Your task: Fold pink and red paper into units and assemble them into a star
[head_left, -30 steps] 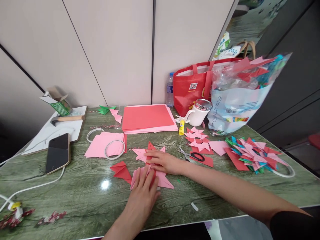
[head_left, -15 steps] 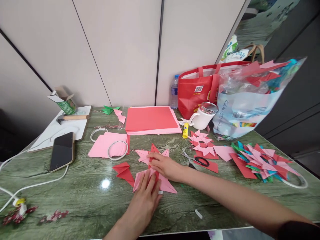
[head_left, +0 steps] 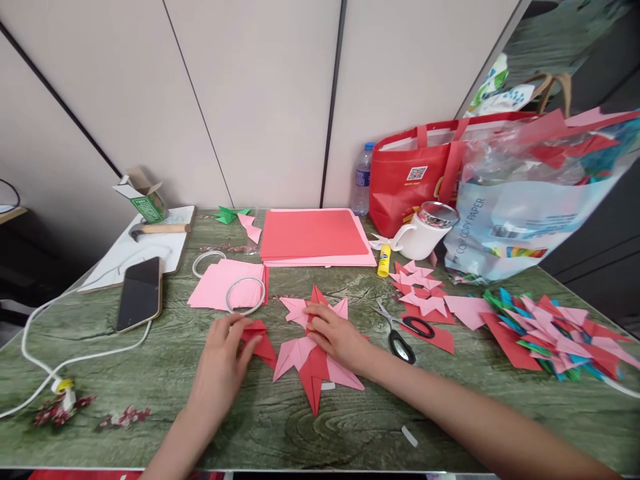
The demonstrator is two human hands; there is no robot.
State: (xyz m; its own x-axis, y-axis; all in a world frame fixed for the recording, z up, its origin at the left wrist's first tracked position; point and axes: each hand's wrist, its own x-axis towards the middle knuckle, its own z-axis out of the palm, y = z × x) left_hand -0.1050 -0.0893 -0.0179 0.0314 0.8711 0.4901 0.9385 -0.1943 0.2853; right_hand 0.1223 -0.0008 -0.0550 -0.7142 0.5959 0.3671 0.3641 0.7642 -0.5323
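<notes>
A pink and red folded-paper star (head_left: 315,367) lies on the table before me, its points alternating in colour. My right hand (head_left: 334,335) rests on its upper middle, fingers stretched over the paper, hiding the centre. To the star's left is a separate red folded paper piece (head_left: 264,350). My left hand (head_left: 223,357) has its thumb and fingers around the left end of that piece. Just right of the star, black-handled scissors (head_left: 395,330) lie with blades apart. A small white strip (head_left: 328,386) shows at the star's lower edge.
Pink paper squares (head_left: 225,283) with a tape roll (head_left: 245,295) lie at left, near a phone (head_left: 140,293). Behind are red sheets (head_left: 310,233), a glue stick (head_left: 383,261) and a white mug (head_left: 420,237). Finished paper shapes (head_left: 555,330) and a plastic bag (head_left: 495,230) stand right.
My left hand has left the star's lower part, moving left to the red folded piece. A red lower point of the star now shows. My right hand stays on the star; the view has shifted.
</notes>
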